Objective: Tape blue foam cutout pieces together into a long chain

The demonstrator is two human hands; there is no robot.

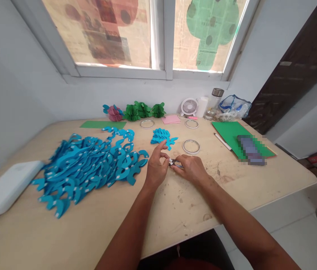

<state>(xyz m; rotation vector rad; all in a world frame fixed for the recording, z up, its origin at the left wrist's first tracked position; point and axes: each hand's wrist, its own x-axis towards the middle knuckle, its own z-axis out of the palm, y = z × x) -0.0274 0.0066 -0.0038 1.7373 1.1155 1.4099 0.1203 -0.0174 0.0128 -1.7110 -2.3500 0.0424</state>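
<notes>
Wooden desk (91,240) holds blue paper cutouts (91,165) at nine o'clock, likely for easy reach, while the left hand (157,165) pinches a white scrap (171,161), the right hand (191,167) a metallic tool (176,164).

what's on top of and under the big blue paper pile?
On top of the blue pile: small white squares dotting many pieces. Under: tabletop shows around its edges; the surface directly beneath and most lower pieces are covered.
</notes>
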